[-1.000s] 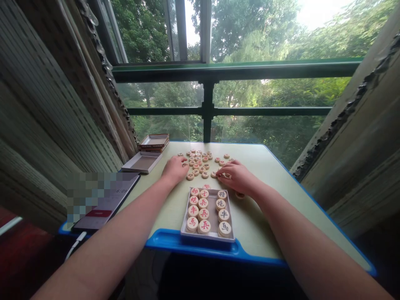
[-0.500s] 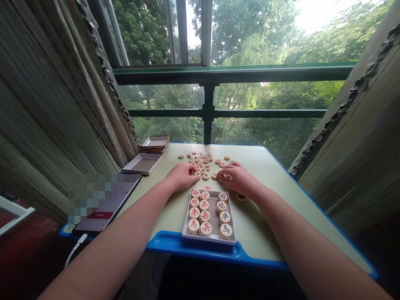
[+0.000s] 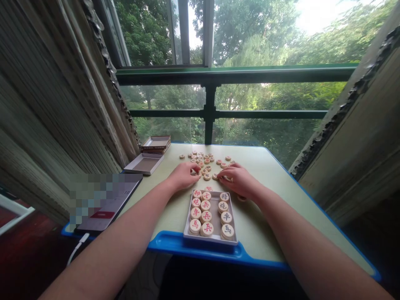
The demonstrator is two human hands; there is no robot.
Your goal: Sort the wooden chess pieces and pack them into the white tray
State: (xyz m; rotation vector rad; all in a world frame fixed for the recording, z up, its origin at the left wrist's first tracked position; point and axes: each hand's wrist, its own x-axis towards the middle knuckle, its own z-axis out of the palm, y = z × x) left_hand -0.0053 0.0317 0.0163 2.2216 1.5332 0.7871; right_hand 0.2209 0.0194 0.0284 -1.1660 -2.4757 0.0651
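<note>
My left hand (image 3: 184, 176) rests on the table with curled fingers, its fingertips at a Chinese chess piece partly hidden by them. Across from it, my right hand (image 3: 239, 180) bends its fingers over a Chinese chess piece on the table; the grip is partly hidden. Between the hands lie loose round wooden pieces, among them a black-marked piece (image 3: 206, 176). In front stands a shallow white box (image 3: 215, 239) with stacked pieces: two columns of red-marked pieces (image 3: 206, 216) at left, one column of black-marked pieces (image 3: 226, 217) at right, and a bare strip between.
Several more pieces (image 3: 200, 156) are scattered towards the window. An open box tray (image 3: 150, 165) and stacked brown box parts (image 3: 156, 143) stand at the back left. A phone (image 3: 109, 208) with a white cable (image 3: 75, 248) lies at the left edge of the blue-rimmed table (image 3: 268, 241).
The view has shifted slightly. Both hands stay almost where they were, with the left fingers a little further over the piece beside them.
</note>
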